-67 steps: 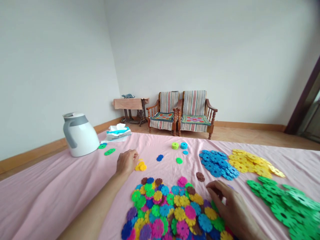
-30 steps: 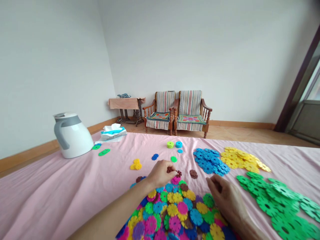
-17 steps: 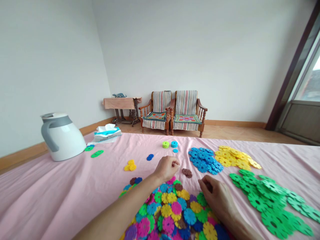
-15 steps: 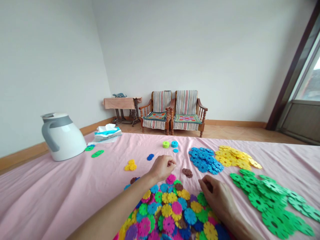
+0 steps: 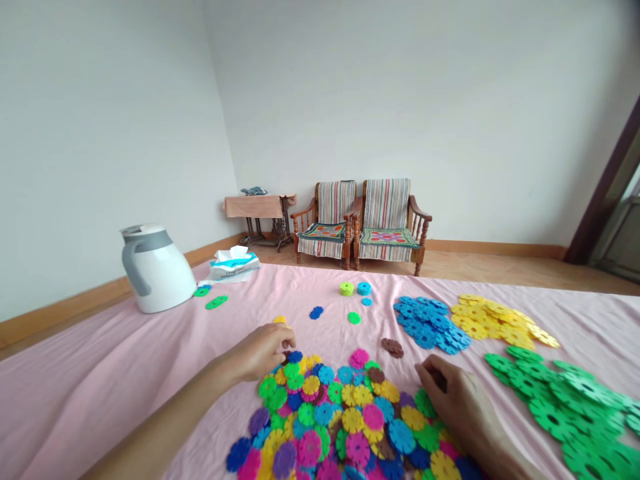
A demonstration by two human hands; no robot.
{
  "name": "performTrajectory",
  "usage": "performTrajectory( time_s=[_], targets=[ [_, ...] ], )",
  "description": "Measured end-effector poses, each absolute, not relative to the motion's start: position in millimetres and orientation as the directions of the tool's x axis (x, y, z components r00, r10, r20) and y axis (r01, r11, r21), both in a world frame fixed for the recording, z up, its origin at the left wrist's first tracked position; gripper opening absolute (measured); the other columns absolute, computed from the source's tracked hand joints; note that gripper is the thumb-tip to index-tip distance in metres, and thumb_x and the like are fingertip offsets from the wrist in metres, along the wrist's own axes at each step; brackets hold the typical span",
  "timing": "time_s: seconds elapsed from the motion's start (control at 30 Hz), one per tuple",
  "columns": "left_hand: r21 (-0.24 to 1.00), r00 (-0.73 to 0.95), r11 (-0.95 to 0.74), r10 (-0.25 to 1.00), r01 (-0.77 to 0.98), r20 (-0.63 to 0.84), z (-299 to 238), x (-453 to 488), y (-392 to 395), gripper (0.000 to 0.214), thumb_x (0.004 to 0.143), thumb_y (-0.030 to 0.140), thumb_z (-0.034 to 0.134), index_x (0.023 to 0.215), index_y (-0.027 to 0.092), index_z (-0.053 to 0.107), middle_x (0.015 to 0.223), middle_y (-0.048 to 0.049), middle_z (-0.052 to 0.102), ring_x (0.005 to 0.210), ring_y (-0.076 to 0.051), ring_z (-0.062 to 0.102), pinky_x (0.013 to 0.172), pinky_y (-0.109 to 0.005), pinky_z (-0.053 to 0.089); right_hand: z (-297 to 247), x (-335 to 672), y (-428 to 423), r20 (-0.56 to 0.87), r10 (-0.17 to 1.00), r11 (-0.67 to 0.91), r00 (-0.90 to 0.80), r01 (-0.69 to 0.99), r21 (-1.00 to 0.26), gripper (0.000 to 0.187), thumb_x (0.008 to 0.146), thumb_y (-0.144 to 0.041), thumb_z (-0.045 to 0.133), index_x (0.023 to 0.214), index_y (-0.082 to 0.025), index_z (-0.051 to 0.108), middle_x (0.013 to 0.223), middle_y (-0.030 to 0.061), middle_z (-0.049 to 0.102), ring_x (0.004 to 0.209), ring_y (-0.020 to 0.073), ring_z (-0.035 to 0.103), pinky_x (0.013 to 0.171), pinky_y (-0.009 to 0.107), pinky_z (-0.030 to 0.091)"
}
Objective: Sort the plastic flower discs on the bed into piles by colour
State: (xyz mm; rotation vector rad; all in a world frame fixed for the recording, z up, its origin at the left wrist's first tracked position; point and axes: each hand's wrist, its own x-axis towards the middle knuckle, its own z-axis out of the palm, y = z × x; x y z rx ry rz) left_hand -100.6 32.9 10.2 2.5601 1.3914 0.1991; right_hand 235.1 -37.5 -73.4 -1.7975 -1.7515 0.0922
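My left hand (image 5: 265,348) is at the far left edge of a mixed pile of flower-shaped plastic discs (image 5: 353,420). Its fingers are bent but apart, close to a dark blue disc (image 5: 295,357) and a brown one. I see nothing held in it. Low at the pile's right side is my right hand (image 5: 453,390), fingers curled together; whatever they may hold is hidden. Brown discs (image 5: 393,347) lie just beyond it. A single green disc (image 5: 354,318) lies on the pink cloth past the pile, and yellow discs (image 5: 280,320) show partly behind my left hand.
Heaps of blue (image 5: 430,323), yellow (image 5: 500,320) and green discs (image 5: 575,400) spread to the right. Lime (image 5: 347,289) and light blue stacks (image 5: 364,289) stand farther back. A white jug (image 5: 163,277) and tissue pack (image 5: 233,267) are at left. Two chairs (image 5: 385,233) stand beyond.
My left hand has drawn back and left, from above the cloth to the pile's edge. A green disc now lies on the cloth. My right hand stays by the pile; the view has shifted left.
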Motion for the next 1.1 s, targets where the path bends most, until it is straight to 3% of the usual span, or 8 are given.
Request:
performTrajectory(
  time_s=[0.13,0.37,0.6,0.8,1.0,1.1],
  targets=[
    [0.265,0.552,-0.528,0.834,0.807,-0.022,3,-102,31,0.037,0.058,0.002,0.046,0.083,0.019,0.066,0.076,-0.0007,0.062,0.074,-0.016,0.057,0.063,-0.021,0.04,-70,234,-40,0.349,0.93,0.067,0.116,0.879,-0.471,0.034,0.085,-0.043,0.038,0.059,-0.022,0.037,0.049,-0.0037,0.049,0.048,0.0132,0.049,0.048,0.022,0.028],
    [0.322,0.507,-0.468,0.861,0.823,-0.045,-4,-104,41,0.025,0.056,0.005,0.049,0.076,0.016,0.059,0.076,-0.0005,0.056,0.066,-0.013,0.054,0.056,-0.02,0.038,-68,233,-41,0.34,0.933,0.054,0.12,0.885,-0.462,0.033,0.085,-0.043,0.038,0.059,-0.023,0.04,0.05,-0.0032,0.051,0.049,0.0139,0.05,0.049,0.023,0.029],
    [0.498,0.506,-0.399,0.858,0.769,-0.093,-6,-110,47,0.019,0.057,0.01,0.051,0.075,0.017,0.05,0.069,0.0033,0.054,0.059,-0.012,0.051,0.051,-0.019,0.037,-66,232,-41,0.344,0.933,0.068,0.104,0.889,-0.453,0.032,0.086,-0.042,0.039,0.06,-0.022,0.04,0.049,-0.0038,0.05,0.049,0.0132,0.05,0.048,0.022,0.028],
    [0.558,0.474,-0.338,0.873,0.758,-0.115,2,-118,45,0.012,0.06,0.017,0.053,0.065,0.019,0.042,0.062,0.0039,0.056,0.06,-0.014,0.054,0.051,-0.019,0.036,-67,233,-41,0.353,0.931,0.084,0.093,0.886,-0.455,0.032,0.086,-0.041,0.04,0.06,-0.022,0.042,0.05,-0.0031,0.053,0.05,0.0133,0.051,0.049,0.022,0.028],
    [0.637,0.441,-0.334,0.897,0.695,-0.011,16,-92,42,0.007,0.064,0.018,0.054,0.071,0.016,0.052,0.065,0.0001,0.063,0.06,-0.014,0.056,0.052,-0.02,0.039,-68,232,-41,0.344,0.934,0.081,0.101,0.875,-0.478,0.031,0.086,-0.04,0.039,0.062,-0.022,0.045,0.053,-0.0021,0.056,0.051,0.014,0.052,0.049,0.023,0.028],
    [0.697,0.509,-0.362,0.861,0.619,-0.005,12,-56,41,0.009,0.066,0.016,0.053,0.074,0.015,0.057,0.07,-0.0027,0.068,0.063,-0.015,0.06,0.056,-0.021,0.042,-68,232,-40,0.348,0.932,0.081,0.101,0.878,-0.472,0.03,0.086,-0.039,0.039,0.062,-0.022,0.045,0.053,-0.0021,0.055,0.052,0.014,0.052,0.049,0.023,0.028]
  ],
)
